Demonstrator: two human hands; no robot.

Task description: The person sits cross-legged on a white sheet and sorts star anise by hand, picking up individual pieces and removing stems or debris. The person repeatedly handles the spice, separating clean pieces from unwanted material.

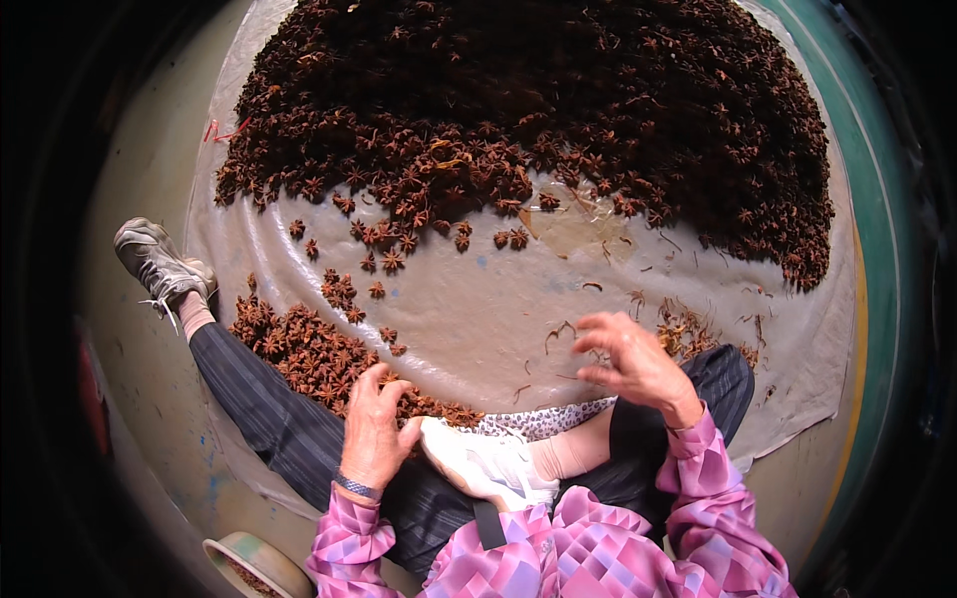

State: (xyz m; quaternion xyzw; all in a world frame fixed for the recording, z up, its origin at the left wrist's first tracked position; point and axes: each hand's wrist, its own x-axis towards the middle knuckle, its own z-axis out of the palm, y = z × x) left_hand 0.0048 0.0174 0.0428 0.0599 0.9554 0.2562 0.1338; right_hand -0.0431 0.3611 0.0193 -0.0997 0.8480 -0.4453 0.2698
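Note:
My left hand (374, 424) is over my lap beside a smaller heap of star anise (318, 351), its fingers apart and nothing visible in them. My right hand (637, 362) hovers over a plastic sheet (463, 306), fingers bent and spread, slightly blurred, with no object visible between them. Thin dark stalks (557, 334) lie just left of its fingertips. Behind that hand is a small pile of stalks and yellowish bits (682, 329). Loose star anise (392, 260) are scattered between the smaller heap and a very large heap of star anise (448, 149) at the far side.
My outstretched leg (254, 396) and a grey shoe (161, 261) border the smaller heap on the left. My other foot, in a white shoe (490, 460), is tucked in front, by a spotted cloth (538, 420). A bowl with dark bits (258, 564) stands at lower left.

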